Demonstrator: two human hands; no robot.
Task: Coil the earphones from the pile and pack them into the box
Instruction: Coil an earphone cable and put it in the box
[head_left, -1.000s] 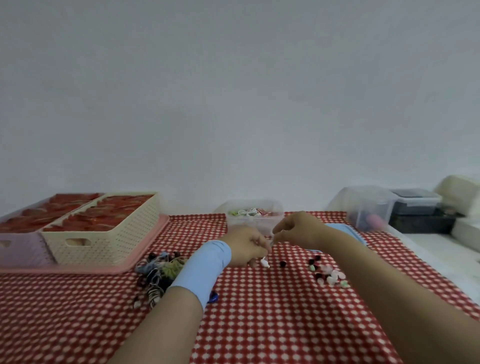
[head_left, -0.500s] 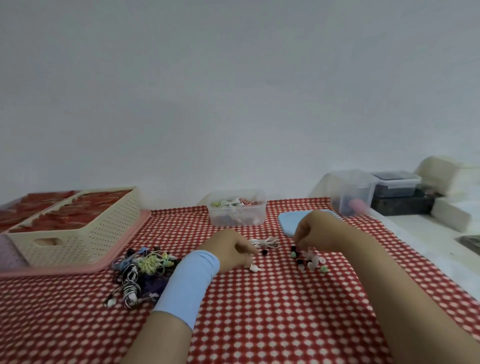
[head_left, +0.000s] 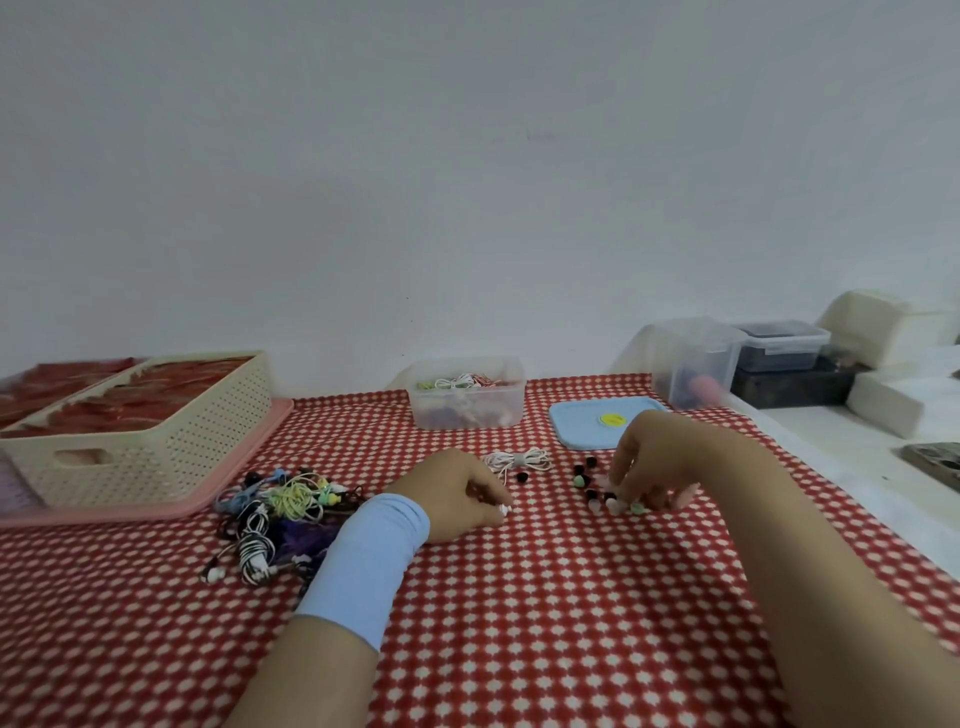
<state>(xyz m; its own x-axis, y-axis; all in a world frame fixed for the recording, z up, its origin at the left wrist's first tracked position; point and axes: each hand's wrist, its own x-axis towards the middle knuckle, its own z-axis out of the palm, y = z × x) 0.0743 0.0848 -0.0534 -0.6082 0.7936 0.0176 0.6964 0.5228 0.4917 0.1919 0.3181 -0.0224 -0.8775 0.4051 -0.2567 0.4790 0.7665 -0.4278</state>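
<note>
R hand dropped onto eartips; 1 white coil, 1 box.

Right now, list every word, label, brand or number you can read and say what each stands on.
The yellow round sticker on the blue lid: too small and blurred to read.
No other text shows on the clear box, the cream basket or the tablecloth.

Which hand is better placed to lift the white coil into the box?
Left, probably. The left hand lies just beside the white coil in front of the box, though its fingertips pinch an earbud. The right hand is farther off, fingers down among the ear tips.
</note>
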